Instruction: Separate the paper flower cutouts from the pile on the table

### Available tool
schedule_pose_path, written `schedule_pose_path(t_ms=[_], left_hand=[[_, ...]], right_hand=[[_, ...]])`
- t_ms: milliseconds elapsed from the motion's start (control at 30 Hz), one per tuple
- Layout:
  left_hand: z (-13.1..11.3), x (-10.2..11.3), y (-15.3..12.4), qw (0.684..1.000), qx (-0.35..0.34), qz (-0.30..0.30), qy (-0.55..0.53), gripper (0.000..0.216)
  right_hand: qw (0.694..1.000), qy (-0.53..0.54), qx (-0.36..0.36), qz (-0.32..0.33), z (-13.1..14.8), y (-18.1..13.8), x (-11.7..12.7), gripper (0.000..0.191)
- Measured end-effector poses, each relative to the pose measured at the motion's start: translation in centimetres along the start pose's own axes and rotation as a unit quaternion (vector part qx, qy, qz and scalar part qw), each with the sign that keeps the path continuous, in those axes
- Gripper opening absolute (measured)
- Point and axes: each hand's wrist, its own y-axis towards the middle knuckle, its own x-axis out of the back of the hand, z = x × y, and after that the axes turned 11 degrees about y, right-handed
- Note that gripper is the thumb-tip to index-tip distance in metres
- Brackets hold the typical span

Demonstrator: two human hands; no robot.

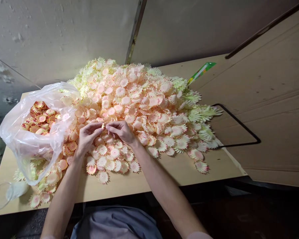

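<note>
Between my two hands, over the near middle of the pile, is a small pale yellow flower piece (103, 126), seen nearly edge-on. My left hand (88, 135) pinches its left side between thumb and fingers. From the right, the fingertips of my right hand (122, 131) close on the same piece. Around and beneath them spreads a big heap of artificial flower pieces (132, 89), pink and cream with fringed edges. Left of my left hand stands an open plastic bag (17, 119) containing darker, red-edged flower pieces (41, 118).
A clear cup (8, 196) lies on its side at the table's (107, 191) front left. A green packet (201, 73) sticks up behind the heap. At the right are a black metal frame (239, 124) and a large cardboard sheet (271, 99). A grey wall (64, 36) rises behind.
</note>
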Motion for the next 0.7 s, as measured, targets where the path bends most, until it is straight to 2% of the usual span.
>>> schedule_pose_path(t_ms=[533, 700], left_hand=[[-0.26, -0.06, -0.14, 0.999, -0.012, 0.033, 0.017, 0.031], [-0.3, -0.21, -0.2, 0.999, 0.011, 0.035, 0.014, 0.032]], right_hand=[[1.0, 0.013, -0.017, 0.003, -0.26, 0.09, 0.22, 0.023], [1.0, 0.007, -0.015, 0.016, -0.05, 0.06, -0.11, 0.02]])
